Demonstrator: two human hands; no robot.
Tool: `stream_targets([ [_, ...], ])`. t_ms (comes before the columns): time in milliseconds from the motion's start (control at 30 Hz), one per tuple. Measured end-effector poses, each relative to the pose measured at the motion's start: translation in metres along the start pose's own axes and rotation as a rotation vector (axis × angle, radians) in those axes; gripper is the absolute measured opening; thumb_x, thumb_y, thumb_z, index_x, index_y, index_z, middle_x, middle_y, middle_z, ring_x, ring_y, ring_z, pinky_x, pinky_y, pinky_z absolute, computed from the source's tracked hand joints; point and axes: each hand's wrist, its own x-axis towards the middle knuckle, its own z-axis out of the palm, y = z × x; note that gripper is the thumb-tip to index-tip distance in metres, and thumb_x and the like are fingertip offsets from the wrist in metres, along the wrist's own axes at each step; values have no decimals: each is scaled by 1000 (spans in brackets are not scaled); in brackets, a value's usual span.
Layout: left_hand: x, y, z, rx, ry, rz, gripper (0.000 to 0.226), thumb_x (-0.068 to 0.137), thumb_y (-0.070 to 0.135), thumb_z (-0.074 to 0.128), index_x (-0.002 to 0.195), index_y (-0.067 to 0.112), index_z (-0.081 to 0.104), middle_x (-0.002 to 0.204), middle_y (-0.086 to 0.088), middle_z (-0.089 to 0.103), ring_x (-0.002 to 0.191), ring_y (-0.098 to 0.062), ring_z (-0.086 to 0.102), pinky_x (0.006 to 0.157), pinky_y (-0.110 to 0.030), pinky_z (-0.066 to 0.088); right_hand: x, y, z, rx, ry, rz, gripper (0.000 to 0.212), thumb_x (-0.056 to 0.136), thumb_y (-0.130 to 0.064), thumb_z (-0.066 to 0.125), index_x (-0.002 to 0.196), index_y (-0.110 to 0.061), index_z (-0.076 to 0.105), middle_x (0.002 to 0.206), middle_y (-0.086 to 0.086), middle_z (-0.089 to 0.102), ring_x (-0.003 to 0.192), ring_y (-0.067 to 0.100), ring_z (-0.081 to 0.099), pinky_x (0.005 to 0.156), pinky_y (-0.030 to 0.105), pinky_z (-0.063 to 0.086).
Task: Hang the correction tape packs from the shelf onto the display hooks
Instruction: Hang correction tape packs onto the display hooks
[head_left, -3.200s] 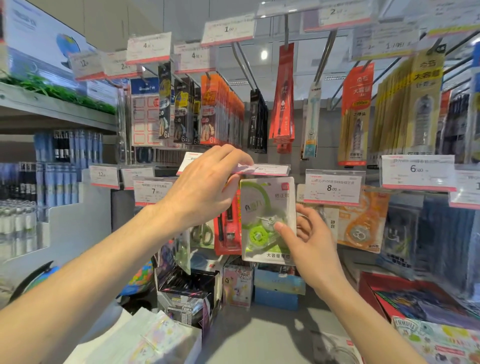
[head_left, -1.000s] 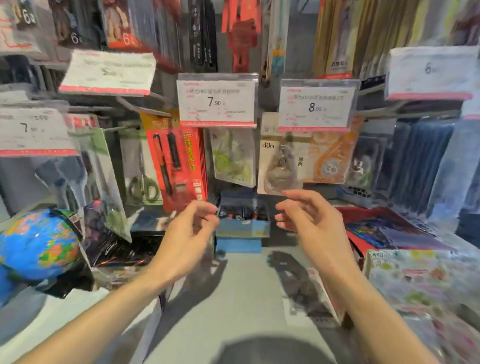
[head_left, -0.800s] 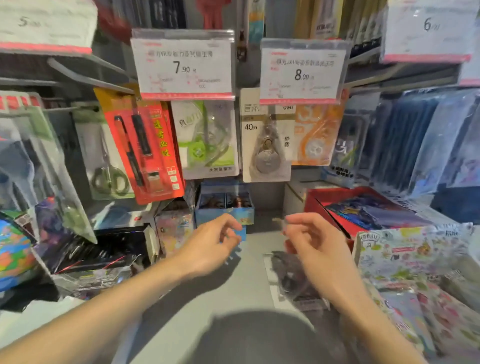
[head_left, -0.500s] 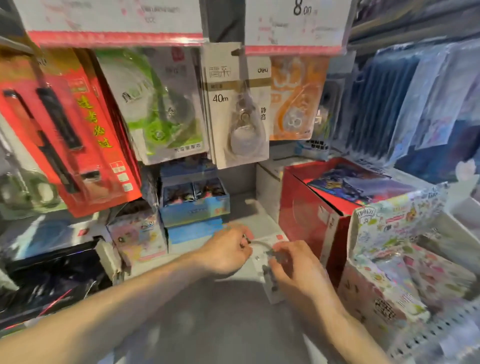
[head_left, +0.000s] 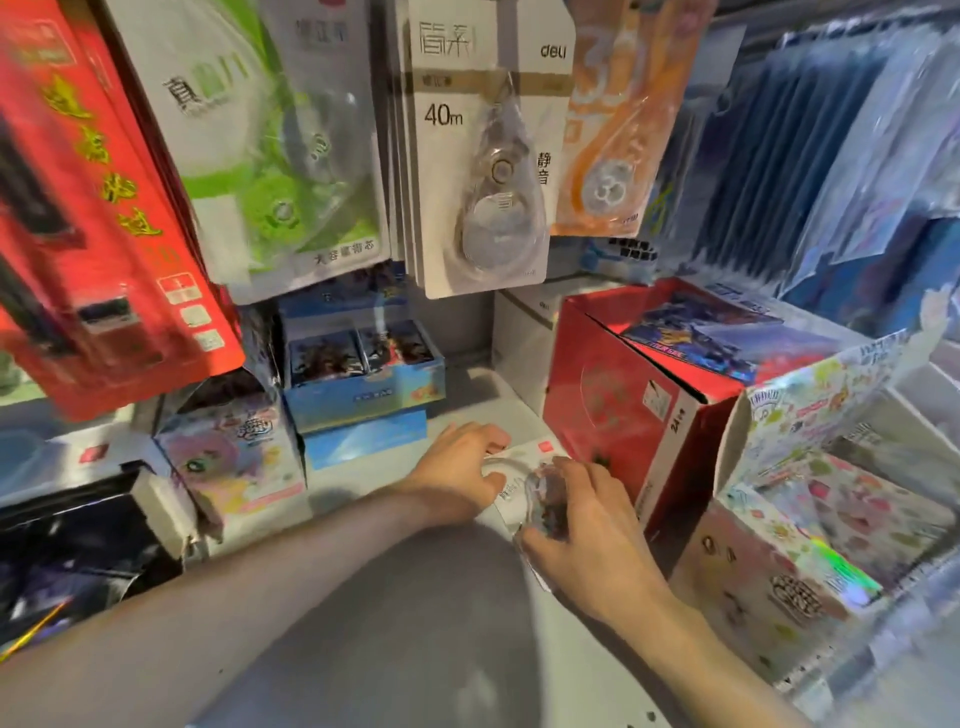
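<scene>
A white correction tape pack (head_left: 524, 480) with a clear blister lies on the grey shelf (head_left: 415, 597), beside a red box. My right hand (head_left: 582, 525) curls round its near end, thumb under the edge and fingers over the blister. My left hand (head_left: 460, 470) rests on the pack's far left edge with fingers bent over it. Above hang a green correction tape pack (head_left: 275, 156), a white 40m pack (head_left: 488, 156) and an orange pack (head_left: 608, 135). The display hooks are above the frame's top.
A red box (head_left: 634, 415) stands close on the right of my hands. Blue card boxes (head_left: 363, 384) and a pastel box (head_left: 234, 457) stand at the shelf's back and left. A patterned display box (head_left: 810, 519) fills the right. A red blister card (head_left: 93, 218) hangs at left.
My view has dropped from the hooks to the shelf. Both hands came down empty from the hung green pack and closed on a pack lying on the shelf.
</scene>
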Motion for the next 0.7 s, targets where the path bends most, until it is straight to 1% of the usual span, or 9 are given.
stream_targets([
  [133,2,4,-5,-182,54,-90,51,91,18,69,140,18,55,135,-3,58,125,-19,58,103,-25,44,-1,2,-4,109,35,-34,74,85,-35,72,152,-18,44,138,4,53,129,23,45,109,30,37],
  [167,1,6,-7,-269,75,-133,52,91,17,70,141,18,53,132,-2,60,120,-18,61,98,-24,47,-1,2,-6,150,53,-53,74,86,-34,73,152,-18,44,141,2,52,131,21,44,111,29,36],
  [267,-4,12,-15,-664,59,-258,49,93,7,69,138,14,50,116,-8,70,96,-20,73,81,-36,64,-3,0,-12,281,116,-104,73,84,-29,77,150,-22,46,140,-4,51,131,15,45,111,26,38],
  [333,-12,16,-24,-815,33,-286,44,95,1,66,135,14,52,105,-9,75,81,-16,75,71,-35,66,-4,-1,-17,338,142,-133,73,82,-29,79,148,-25,47,137,-8,50,129,11,45,109,24,38],
  [467,-31,23,-45,-916,88,-216,40,95,-7,63,127,17,57,93,-6,80,72,-16,78,63,-36,65,-8,-3,-25,462,107,-192,70,85,-34,82,145,-31,47,136,-14,45,125,-11,46,106,11,40],
  [567,-47,28,-60,-939,144,-156,36,95,-7,63,123,17,59,85,-1,82,70,-14,79,58,-31,62,-9,-9,-33,566,78,-174,66,90,-35,78,147,-28,46,138,-15,47,117,-28,44,93,-3,39],
  [633,-58,29,-70,-951,177,-133,32,96,-5,64,121,14,60,89,-5,82,74,-17,79,60,-34,63,-7,-12,-41,676,21,-131,62,93,-31,76,146,-29,45,132,-18,58,106,-29,53,77,-3,46],
  [667,-65,30,-74,-957,197,-120,30,96,-4,65,121,12,60,90,-7,82,75,-18,79,61,-34,63,-6,-14,-45,715,-15,-123,61,93,-31,76,146,-29,46,128,-21,63,104,-25,59,76,0,49],
  [700,-72,32,-79,-956,221,-110,29,96,-2,67,121,10,60,89,-8,82,73,-18,78,60,-33,63,-4,-14,-48,739,-44,-120,61,93,-32,76,146,-29,47,123,-20,68,104,-17,64,81,5,53],
])
